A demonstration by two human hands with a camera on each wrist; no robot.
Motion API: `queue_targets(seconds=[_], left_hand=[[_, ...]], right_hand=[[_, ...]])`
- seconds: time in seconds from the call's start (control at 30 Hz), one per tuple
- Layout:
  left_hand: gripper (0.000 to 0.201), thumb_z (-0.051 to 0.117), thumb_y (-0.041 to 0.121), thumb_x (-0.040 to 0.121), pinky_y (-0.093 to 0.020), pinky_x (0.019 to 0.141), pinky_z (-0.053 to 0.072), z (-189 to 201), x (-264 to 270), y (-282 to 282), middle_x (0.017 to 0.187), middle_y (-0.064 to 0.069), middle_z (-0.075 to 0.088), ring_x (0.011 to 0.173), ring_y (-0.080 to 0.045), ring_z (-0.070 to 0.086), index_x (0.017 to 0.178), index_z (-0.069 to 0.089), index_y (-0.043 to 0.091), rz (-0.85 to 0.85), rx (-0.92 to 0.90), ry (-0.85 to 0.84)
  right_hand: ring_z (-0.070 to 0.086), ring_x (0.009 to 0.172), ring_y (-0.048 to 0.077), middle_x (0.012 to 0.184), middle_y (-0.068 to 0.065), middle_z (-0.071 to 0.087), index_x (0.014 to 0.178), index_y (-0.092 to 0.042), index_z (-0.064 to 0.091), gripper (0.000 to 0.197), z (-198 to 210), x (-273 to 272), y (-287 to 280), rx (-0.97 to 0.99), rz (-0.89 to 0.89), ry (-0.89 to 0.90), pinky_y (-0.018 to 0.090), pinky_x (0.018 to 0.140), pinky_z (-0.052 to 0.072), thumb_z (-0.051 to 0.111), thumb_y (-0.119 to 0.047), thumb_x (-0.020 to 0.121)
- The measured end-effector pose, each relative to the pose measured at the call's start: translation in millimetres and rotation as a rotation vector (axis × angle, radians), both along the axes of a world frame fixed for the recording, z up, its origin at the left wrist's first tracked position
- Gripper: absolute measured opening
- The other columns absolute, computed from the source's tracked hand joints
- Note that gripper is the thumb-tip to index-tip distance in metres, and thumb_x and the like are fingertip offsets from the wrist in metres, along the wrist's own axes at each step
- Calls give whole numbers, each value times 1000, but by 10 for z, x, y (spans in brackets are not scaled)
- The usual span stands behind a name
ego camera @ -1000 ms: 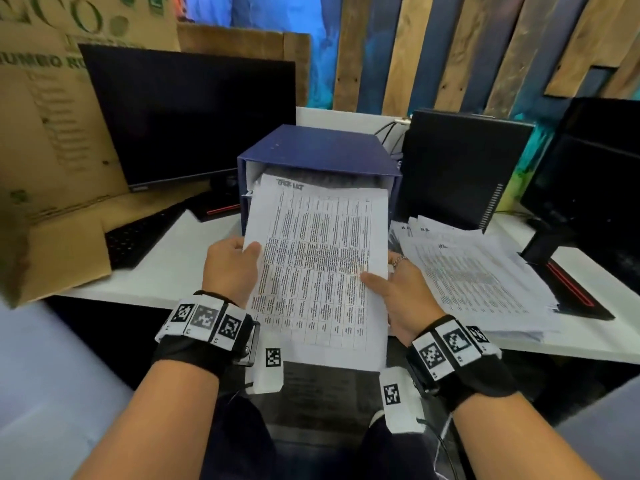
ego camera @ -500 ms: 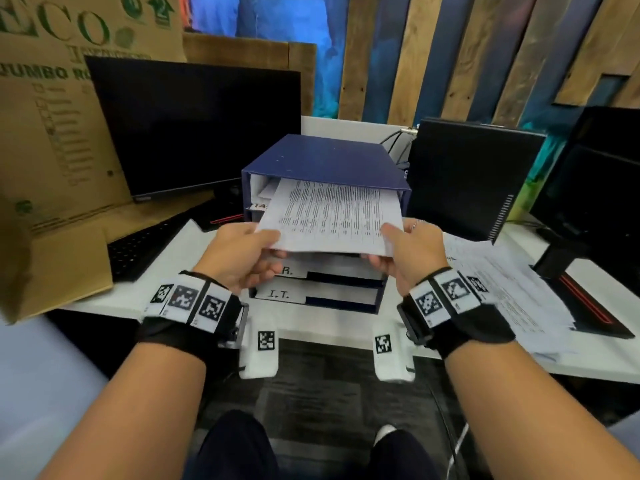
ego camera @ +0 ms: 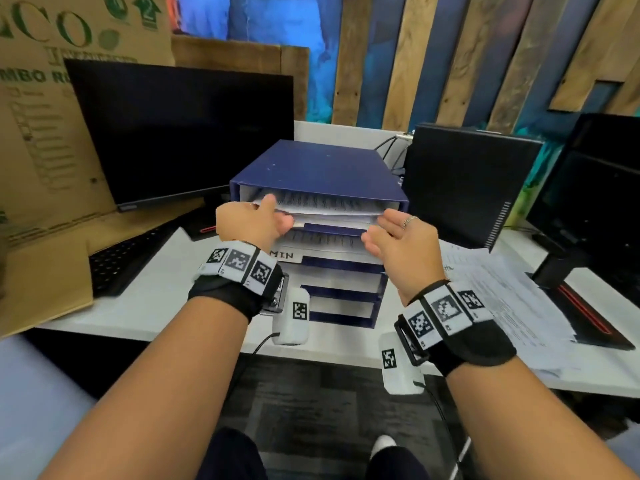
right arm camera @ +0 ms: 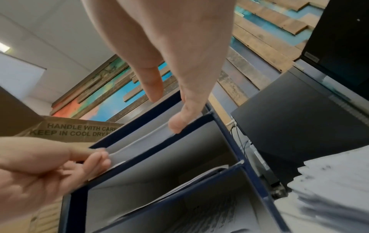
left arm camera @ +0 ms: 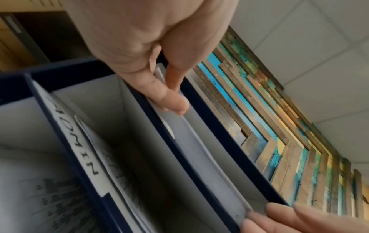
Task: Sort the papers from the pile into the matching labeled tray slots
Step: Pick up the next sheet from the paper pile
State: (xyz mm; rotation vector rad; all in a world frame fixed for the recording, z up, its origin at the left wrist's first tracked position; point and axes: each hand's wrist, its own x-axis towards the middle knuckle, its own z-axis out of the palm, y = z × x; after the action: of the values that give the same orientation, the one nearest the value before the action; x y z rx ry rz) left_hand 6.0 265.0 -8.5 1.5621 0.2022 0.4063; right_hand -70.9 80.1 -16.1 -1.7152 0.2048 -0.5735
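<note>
A blue tray unit [ego camera: 322, 168] with stacked slots stands mid-desk. A printed sheet [ego camera: 329, 206] lies flat in its top slot, almost fully inside. My left hand [ego camera: 254, 221] pinches the sheet's left front corner between thumb and fingers [left arm camera: 169, 93]; the right wrist view shows the same pinch [right arm camera: 93, 159]. My right hand [ego camera: 398, 237] is at the slot's right front corner with straight fingers, one fingertip [right arm camera: 175, 124] touching the sheet's edge [right arm camera: 143, 141]. The slot below carries an "ADMIN" label [ego camera: 282, 255] and holds printed papers. The paper pile [ego camera: 502, 296] lies to the right of the unit.
A dark monitor [ego camera: 183, 133] and keyboard [ego camera: 128, 258] sit to the left, with a cardboard box [ego camera: 45, 133] behind them. A black computer case [ego camera: 467, 181] stands right of the unit. Another monitor [ego camera: 595, 188] is at far right. The white desk edge [ego camera: 173, 313] runs beneath my wrists.
The sheet went from being held up in front of me to lying flat inside the top slot. Both hands moved forward with it, and my right hand released its grip and straightened.
</note>
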Motion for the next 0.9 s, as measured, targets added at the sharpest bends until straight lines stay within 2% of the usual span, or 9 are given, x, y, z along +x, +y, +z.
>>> queue_targets(seconds=[0.07, 0.17, 0.27, 0.43, 0.53, 0.6, 0.67, 0.73, 0.9], left_hand=[[31, 70, 31, 81, -30, 57, 57, -7, -66, 11, 61, -8, 71, 53, -17, 71, 65, 65, 6, 70, 14, -64], [24, 63, 33, 91, -15, 64, 44, -73, -211, 4, 68, 9, 69, 63, -8, 67, 75, 69, 17, 212, 428, -244], [34, 49, 39, 97, -29, 70, 49, -175, -242, -129, 72, 11, 67, 70, -15, 61, 78, 71, 22, 85, 918, -400], [46, 19, 36, 99, -55, 106, 33, -154, -95, -234, 87, 0, 67, 91, -26, 60, 80, 58, 22, -29, 1383, -212], [41, 23, 32, 102, -57, 113, 21, -94, 4, -216, 91, -3, 67, 97, -27, 60, 89, 60, 18, -100, 1380, -181], [37, 30, 30, 101, -50, 108, 33, -91, 5, -224, 83, -5, 66, 89, -30, 62, 88, 62, 16, -67, 1285, -238], [32, 39, 27, 98, -42, 80, 49, -125, -102, -319, 74, -4, 64, 76, -28, 59, 83, 63, 13, 11, 1084, -388], [28, 44, 26, 95, -37, 60, 46, -200, -282, -539, 68, -1, 61, 68, -23, 54, 77, 62, 13, 7, 909, -480], [23, 49, 27, 91, -35, 58, 47, -514, -571, -1257, 65, 3, 60, 64, -22, 56, 74, 60, 17, -271, 798, -428]], right_hand=[[64, 113, 11, 129, -1, 66, 137, -14, 58, 45, -33, 18, -53, -214, -61, 6, 39, 103, 51, 65, -15, 92], [62, 113, 13, 118, -3, 70, 127, -18, 67, 32, -82, 29, -33, -566, -153, -55, 36, 105, 49, 58, -19, 96], [50, 126, 20, 129, -1, 65, 126, -20, 67, 31, -110, 113, 69, -919, -109, -10, 39, 110, 41, 53, -27, 98], [36, 143, 19, 153, 0, 45, 139, -15, 55, 43, -64, 211, 161, -1162, 23, 132, 42, 118, 26, 45, -35, 102], [35, 144, 18, 152, 1, 47, 143, -12, 52, 43, -78, 142, 86, -978, 80, 21, 34, 120, 23, 49, -26, 103], [49, 130, 14, 132, -5, 62, 132, -17, 63, 33, -134, 29, -19, -788, 3, -98, 25, 111, 34, 53, -21, 100], [59, 96, 13, 94, -14, 66, 109, -23, 71, 22, -222, -43, -171, -658, -113, -164, 26, 90, 46, 54, -16, 97], [54, 68, 11, 74, -12, 60, 92, -23, 68, 18, -342, -49, -381, -560, -194, -111, 28, 70, 46, 54, -12, 95], [59, 82, 18, 93, 1, 68, 92, -18, 67, 13, -666, -105, -907, -690, -235, 299, 27, 72, 44, 55, -11, 94]])
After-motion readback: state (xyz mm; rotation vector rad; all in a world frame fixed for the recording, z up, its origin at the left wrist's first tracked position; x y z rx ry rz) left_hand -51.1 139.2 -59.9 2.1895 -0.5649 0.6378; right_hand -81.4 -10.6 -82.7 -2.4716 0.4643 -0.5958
